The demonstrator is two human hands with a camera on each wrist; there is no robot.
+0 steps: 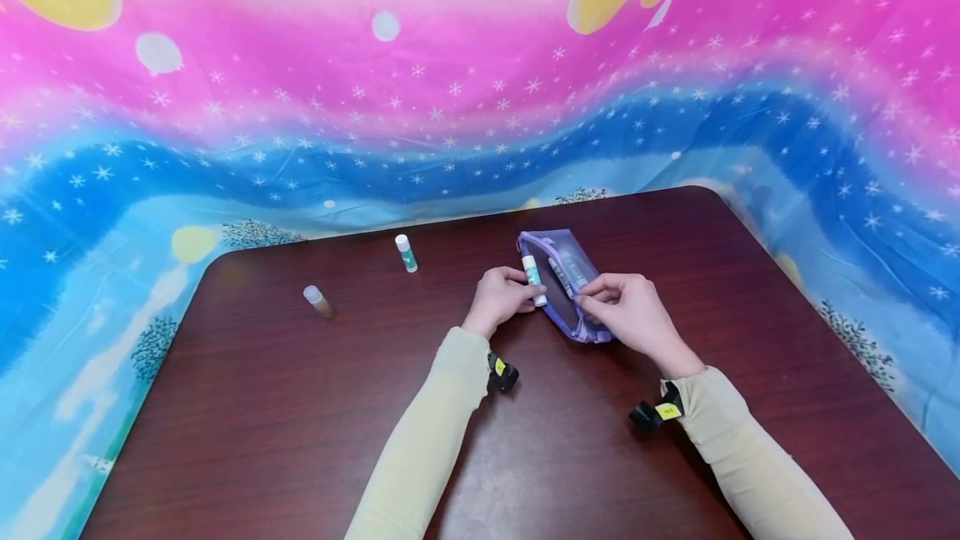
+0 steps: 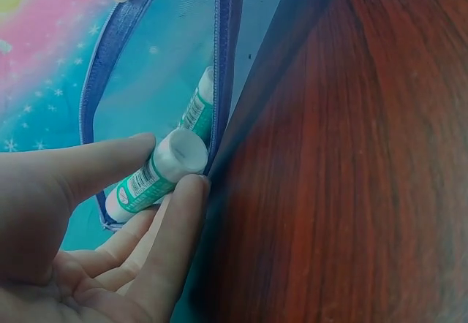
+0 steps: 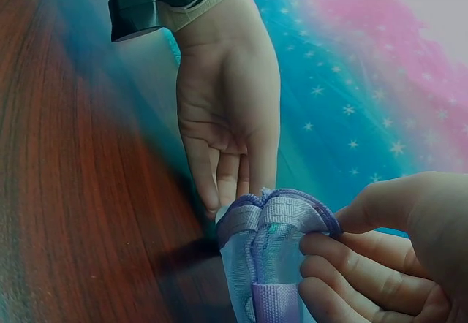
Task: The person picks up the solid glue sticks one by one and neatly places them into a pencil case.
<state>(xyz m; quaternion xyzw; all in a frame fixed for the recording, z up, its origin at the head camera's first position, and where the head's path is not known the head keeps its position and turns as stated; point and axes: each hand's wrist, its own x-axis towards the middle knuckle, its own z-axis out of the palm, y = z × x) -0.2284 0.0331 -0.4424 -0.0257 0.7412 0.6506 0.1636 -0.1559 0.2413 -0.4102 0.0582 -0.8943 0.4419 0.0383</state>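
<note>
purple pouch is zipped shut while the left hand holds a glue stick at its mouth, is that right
Not quite: the purple pouch is open, with its zip edges spread apart, as the left wrist view shows. The left hand does hold a glue stick at its mouth.

Held glue stick (image 2: 150, 180): white cap, green-and-white label, black barcode, small red oval logo. Stick in pouch (image 2: 196, 115): same white and green, barcode too. Pouch (image 1: 564, 242): see-through pale lilac mesh, darker purple trim (image 2: 224, 45), lilac-purple tab (image 3: 278, 305). Standing stick on desk, far side (image 1: 406, 253): white cap, green label with white marks. Other stick, left (image 1: 318, 301): whitish translucent top, brownish lower part. Desk (image 1: 300, 423): dark reddish brown, streaky wood grain. Backdrop cloth (image 1: 465, 98): bands of pink, deep blue, light blue; white snowflakes, white dots, yellow blobs, dark leafy bush prints. Sleeves (image 1: 420, 440): pale cream-yellow, plain. Wrist cameras (image 1: 504, 375): black, yellow sticker.
</note>
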